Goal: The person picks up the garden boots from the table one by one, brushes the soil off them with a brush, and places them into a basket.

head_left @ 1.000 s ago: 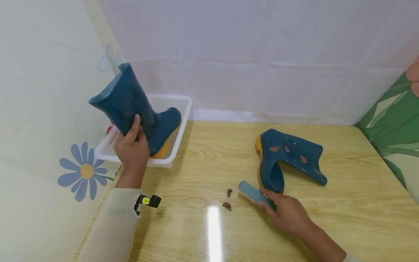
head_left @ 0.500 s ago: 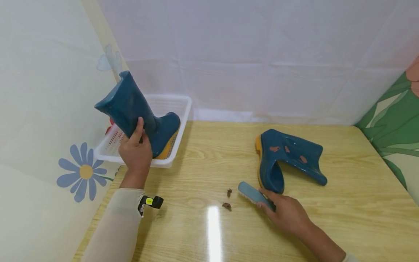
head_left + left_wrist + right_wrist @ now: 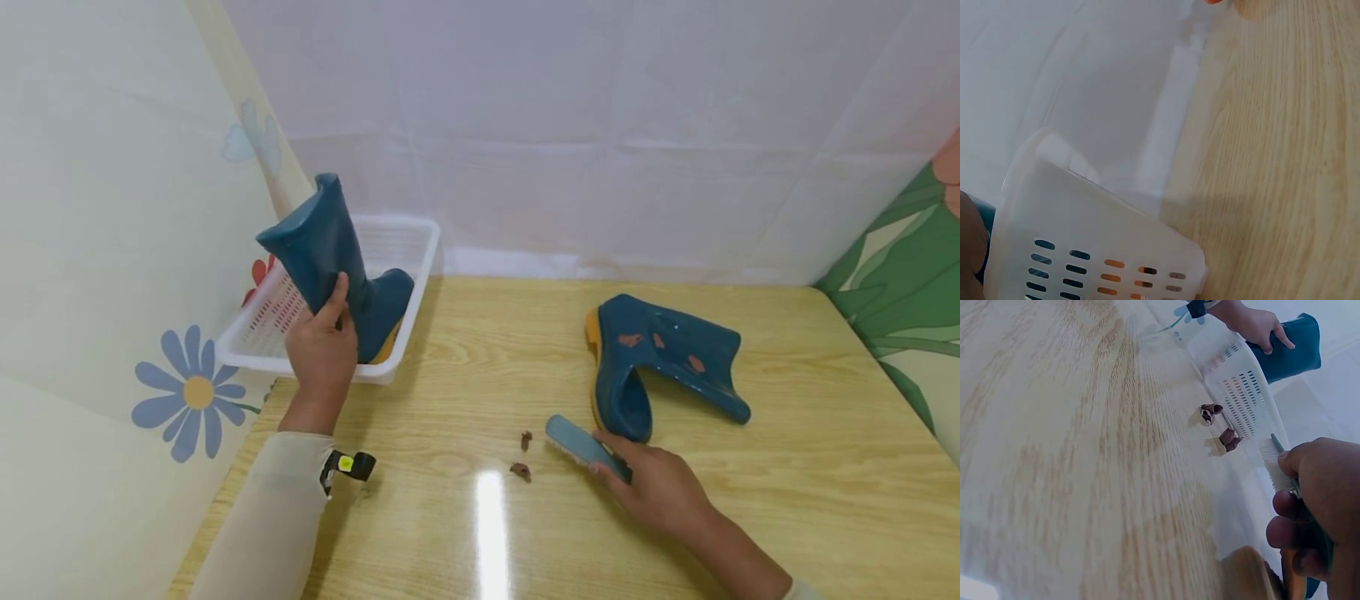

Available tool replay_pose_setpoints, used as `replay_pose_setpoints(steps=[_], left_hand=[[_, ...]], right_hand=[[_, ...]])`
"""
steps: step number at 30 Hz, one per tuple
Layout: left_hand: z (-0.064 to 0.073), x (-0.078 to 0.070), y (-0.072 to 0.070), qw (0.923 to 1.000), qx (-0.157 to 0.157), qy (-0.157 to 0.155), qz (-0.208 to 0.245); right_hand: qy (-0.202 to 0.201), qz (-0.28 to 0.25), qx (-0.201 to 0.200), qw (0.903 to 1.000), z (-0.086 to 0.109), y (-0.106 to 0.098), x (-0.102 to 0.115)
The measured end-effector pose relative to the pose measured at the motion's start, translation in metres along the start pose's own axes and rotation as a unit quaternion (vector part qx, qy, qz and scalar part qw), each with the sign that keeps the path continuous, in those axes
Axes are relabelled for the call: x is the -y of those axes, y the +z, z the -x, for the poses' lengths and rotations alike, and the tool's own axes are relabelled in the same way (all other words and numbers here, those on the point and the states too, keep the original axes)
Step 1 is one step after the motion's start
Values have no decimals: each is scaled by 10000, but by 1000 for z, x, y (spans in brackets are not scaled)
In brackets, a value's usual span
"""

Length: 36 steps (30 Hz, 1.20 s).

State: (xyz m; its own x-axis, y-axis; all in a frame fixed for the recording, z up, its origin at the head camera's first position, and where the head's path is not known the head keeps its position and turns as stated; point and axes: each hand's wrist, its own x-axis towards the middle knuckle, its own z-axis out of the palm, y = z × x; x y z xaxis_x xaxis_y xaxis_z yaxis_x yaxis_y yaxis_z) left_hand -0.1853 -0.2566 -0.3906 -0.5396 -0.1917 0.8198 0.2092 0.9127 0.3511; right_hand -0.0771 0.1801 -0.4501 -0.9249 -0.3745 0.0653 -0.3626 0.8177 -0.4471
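Observation:
My left hand [image 3: 324, 346] grips the shaft of a dark blue rubber boot [image 3: 318, 242] with a yellow sole. That boot stands upright, its foot down inside a white plastic basket [image 3: 255, 360] and its toe toward the basket's right side. In my right hand [image 3: 660, 487] is a brush [image 3: 577, 442] with a blue-grey back and pale bristles, held just above the table. A second blue boot [image 3: 675, 350] lies on its side beyond the right hand, with brown patches on its shaft. Two small brown crumpled bits [image 3: 1230, 440] lie left of the brush.
The wood-grain table [image 3: 465, 350] runs back to a white sheet [image 3: 525, 167]. At the left, a pale sheet with a printed blue flower [image 3: 198, 392] rises close beside the basket. Green printed leaves [image 3: 900, 275] hang at the right edge.
My left hand has moved the boot right and lowered it deeper into the basket, bringing its shaft more upright. The right hand, brush and other boot have stayed in place.

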Motion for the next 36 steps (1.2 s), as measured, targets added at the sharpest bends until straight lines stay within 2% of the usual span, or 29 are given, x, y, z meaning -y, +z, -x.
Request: replay_pose_setpoints(steps=[4,9,11,17,22,26,30,36], left_hand=[[5,0,-3,9987,475,142,-89],[11,-4,-8,9921,1225,189,188],[12,-6,-10,9881,1474,309,318],[16,-11,-10,9768,1907,899,384],[19,-14,-11,9688,2245,1033,189],[20,-15,-11,9650,2388,1073,170],[20,-15,-11,9661,2366,987,303],[24,-13,-12,9648,2266,1081,781]], right_hand=[[-22,13,-26,10000,0,0,-1],[-6,22,-21,10000,0,0,-1],[3,21,-6,10000,0,0,-2],[22,4,17,10000,0,0,-2],[21,-19,-4,10000,1,0,-2],[19,-17,-43,10000,2,1,-3],[41,-29,-44,10000,2,2,-4],[58,-14,-14,10000,2,1,-4]])
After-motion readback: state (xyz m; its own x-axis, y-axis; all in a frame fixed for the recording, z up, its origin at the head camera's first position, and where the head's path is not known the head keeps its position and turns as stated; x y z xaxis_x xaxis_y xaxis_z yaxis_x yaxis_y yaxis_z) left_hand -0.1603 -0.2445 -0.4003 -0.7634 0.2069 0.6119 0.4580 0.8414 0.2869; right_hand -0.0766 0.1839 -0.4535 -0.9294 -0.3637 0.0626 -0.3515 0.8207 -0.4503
